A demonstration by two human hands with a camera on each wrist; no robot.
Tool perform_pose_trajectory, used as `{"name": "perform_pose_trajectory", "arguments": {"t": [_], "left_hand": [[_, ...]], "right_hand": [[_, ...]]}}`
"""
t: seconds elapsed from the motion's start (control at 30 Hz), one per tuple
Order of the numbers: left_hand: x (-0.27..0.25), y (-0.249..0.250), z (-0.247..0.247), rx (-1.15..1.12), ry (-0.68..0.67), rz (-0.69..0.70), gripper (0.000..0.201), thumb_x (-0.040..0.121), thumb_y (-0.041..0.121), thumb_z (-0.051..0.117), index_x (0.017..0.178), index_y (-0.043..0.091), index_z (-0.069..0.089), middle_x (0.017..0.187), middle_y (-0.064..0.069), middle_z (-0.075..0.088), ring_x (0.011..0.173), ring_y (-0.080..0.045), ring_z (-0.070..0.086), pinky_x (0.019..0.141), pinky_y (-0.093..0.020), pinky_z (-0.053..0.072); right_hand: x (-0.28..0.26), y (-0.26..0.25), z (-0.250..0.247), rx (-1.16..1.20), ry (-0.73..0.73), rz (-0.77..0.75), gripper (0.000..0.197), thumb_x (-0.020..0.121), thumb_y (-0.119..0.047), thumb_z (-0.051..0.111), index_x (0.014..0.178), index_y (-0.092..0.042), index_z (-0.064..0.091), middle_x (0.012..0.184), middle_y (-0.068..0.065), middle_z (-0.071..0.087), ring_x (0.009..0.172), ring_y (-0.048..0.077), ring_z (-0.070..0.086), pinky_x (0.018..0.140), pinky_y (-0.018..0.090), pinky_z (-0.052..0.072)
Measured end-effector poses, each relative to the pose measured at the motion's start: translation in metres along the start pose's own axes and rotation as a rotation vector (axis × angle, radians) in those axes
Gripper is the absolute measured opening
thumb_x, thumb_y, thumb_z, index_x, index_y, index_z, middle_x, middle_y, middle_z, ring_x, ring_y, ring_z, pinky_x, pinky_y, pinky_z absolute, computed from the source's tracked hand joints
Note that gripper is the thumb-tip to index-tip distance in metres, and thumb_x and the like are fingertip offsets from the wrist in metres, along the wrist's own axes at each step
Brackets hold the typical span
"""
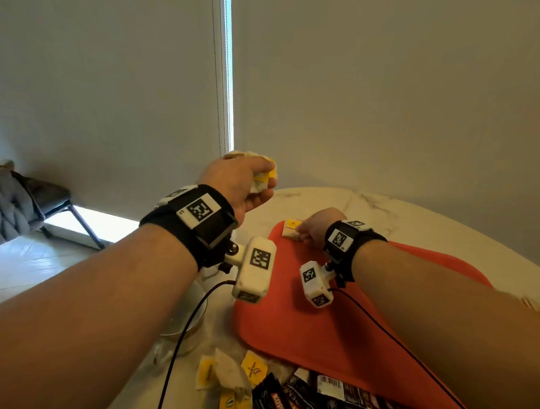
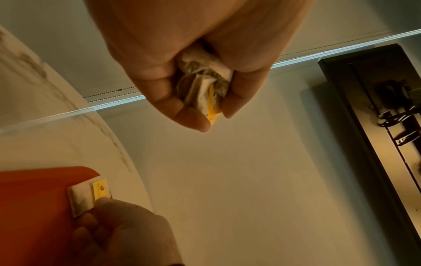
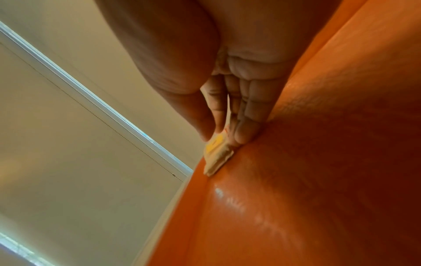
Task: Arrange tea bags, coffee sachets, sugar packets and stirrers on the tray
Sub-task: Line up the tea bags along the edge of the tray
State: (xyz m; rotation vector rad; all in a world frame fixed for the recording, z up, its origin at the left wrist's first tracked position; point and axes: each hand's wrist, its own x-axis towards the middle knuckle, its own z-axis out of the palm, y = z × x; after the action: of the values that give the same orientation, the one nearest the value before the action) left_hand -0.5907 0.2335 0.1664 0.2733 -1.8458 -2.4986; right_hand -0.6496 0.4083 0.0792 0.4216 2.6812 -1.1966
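Observation:
An orange tray (image 1: pixel 344 317) lies on the white marble table (image 1: pixel 387 213). My left hand (image 1: pixel 248 178) is raised above the table's far left edge and grips a bunch of tea bags (image 2: pixel 205 86) with yellow tags. My right hand (image 1: pixel 314 228) is down at the tray's far left corner (image 2: pixel 45 198) and pinches one tea bag (image 1: pixel 290 230) with a yellow tag (image 3: pixel 216 154) that lies flat on the tray (image 3: pixel 318 180). More tea bags (image 1: pixel 231 380) and black coffee sachets (image 1: pixel 330 401) lie in a pile near the front edge.
A round metal bowl (image 1: pixel 187 322) stands on the table left of the tray, partly behind my left forearm. Cables run from both wrist cameras across the tray and table. A grey chair (image 1: pixel 9 203) stands on the floor at the left, before a closed blind.

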Motion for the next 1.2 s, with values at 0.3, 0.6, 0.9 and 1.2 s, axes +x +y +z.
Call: {"name": "perform_pose_trajectory", "arguments": {"t": [0.3, 0.6, 0.9, 1.2], "left_hand": [[-0.02, -0.003, 0.009, -0.084, -0.091, -0.085, 0.02, 0.093, 0.011, 0.068, 0.112, 0.007, 0.063, 0.094, -0.017, 0.07, 0.075, -0.023, 0.072, 0.059, -0.03, 0.059], [-0.061, -0.02, 0.015, -0.293, -0.235, -0.155, 0.046, 0.088, 0.013, 0.062, 0.131, -0.003, 0.06, 0.097, -0.02, 0.069, 0.072, -0.024, 0.068, 0.054, -0.03, 0.056], [-0.079, -0.029, 0.01, -0.293, -0.172, -0.154, 0.012, 0.094, 0.006, 0.059, 0.104, 0.005, 0.066, 0.095, -0.013, 0.07, 0.072, -0.02, 0.073, 0.051, -0.027, 0.056], [-0.064, -0.015, -0.003, -0.138, -0.047, -0.024, 0.029, 0.088, 0.005, 0.076, 0.115, 0.012, 0.067, 0.1, -0.01, 0.07, 0.07, -0.015, 0.071, 0.053, -0.025, 0.054]], "right_hand": [[-0.013, -0.003, -0.011, 0.375, -0.06, -0.03, 0.032, 0.093, -0.018, 0.068, 0.121, -0.002, 0.067, 0.104, 0.01, 0.072, 0.099, 0.025, 0.073, 0.088, 0.037, 0.06], [-0.118, -0.023, -0.062, 0.565, -0.058, -0.471, 0.022, 0.09, -0.034, 0.074, 0.096, -0.012, 0.074, 0.086, 0.004, 0.072, 0.077, 0.018, 0.066, 0.067, 0.034, 0.053], [-0.145, -0.02, -0.08, 0.749, 0.062, -0.603, 0.011, 0.089, -0.003, 0.068, 0.086, -0.014, 0.066, 0.09, 0.01, 0.069, 0.086, 0.024, 0.068, 0.076, 0.038, 0.056], [-0.148, -0.024, -0.091, 0.648, 0.016, -0.55, 0.008, 0.089, -0.003, 0.069, 0.089, -0.01, 0.072, 0.085, 0.01, 0.071, 0.073, 0.026, 0.07, 0.087, 0.048, 0.057]]}}
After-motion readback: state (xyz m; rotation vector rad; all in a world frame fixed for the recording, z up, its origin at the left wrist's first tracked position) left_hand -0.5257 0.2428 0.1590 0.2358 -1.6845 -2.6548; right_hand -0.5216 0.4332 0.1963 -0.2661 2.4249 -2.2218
